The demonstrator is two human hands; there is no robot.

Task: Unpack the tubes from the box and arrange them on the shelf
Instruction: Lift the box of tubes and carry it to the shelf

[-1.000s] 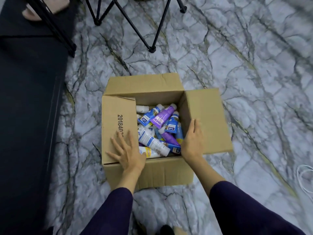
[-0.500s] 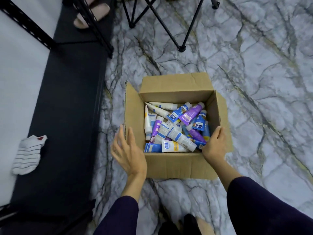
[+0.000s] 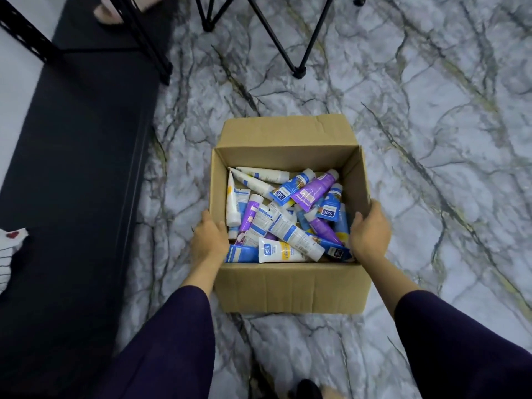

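Two hands grip an open cardboard box (image 3: 290, 283) that sits on a marble-patterned floor (image 3: 431, 139). The left hand (image 3: 208, 241) clasps the box's left wall near the front corner, thumb over the rim toward the inside, the fingers out of sight down the outer face. The right hand (image 3: 370, 231) clasps the right wall, thumb inside the rim and fingers curled round the outside. The hands are apart, one on each side, with the box's width between them. Both arms wear dark purple sleeves (image 3: 172, 341).

Inside the box lies a loose heap of tubes (image 3: 285, 223), crossing one another at all angles: white ones with blue labels, blue ones and a few purple ones. A large purple tube (image 3: 315, 191) lies near the back right, and a long white tube (image 3: 290, 237) runs slantwise across the middle. The rear flap stands folded back.

To the left of the box runs a dark shelf (image 3: 74, 168) with black perforated metal uprights, well apart from the box. A white striped cloth (image 3: 8, 254) lies at the shelf's left edge. Black folding legs (image 3: 276, 38) stand on the floor beyond the box
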